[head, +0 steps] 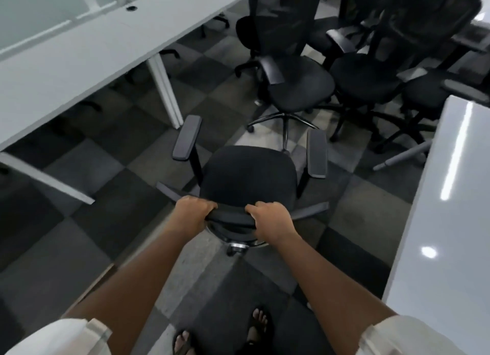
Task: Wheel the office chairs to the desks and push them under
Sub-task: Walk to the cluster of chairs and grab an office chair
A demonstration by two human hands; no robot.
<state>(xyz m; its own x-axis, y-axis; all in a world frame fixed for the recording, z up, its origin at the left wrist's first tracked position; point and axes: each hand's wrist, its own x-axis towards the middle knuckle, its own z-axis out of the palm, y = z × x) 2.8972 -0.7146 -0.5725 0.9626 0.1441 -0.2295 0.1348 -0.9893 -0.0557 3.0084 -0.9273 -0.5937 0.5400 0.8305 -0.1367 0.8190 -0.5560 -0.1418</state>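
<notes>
A long white surface ran along the left side, standing on white legs, with a frosted divider along its far edge and the dark castors of other chairs just visible in the shadow beneath it. The floor was carpeted in grey and dark checkered tiles.

In the middle stood a black office chair, seat facing away from the person, with its two grey armrests spread to either side and its star base showing under the seat. It stood out in the aisle between the two surfaces, under neither. The left hand gripped the top edge of the backrest near its left end, fingers curled over it. The right hand gripped the same edge near its right end, thumb and fingers wrapped round it. Both forearms reached forward from pale short sleeves, and sandalled feet showed on the floor below.

Further back and to the right, a cluster of black office chairs stood crowded together, bases overlapping. At the far right edge lay a second white surface, glossy, reflecting ceiling lights.
</notes>
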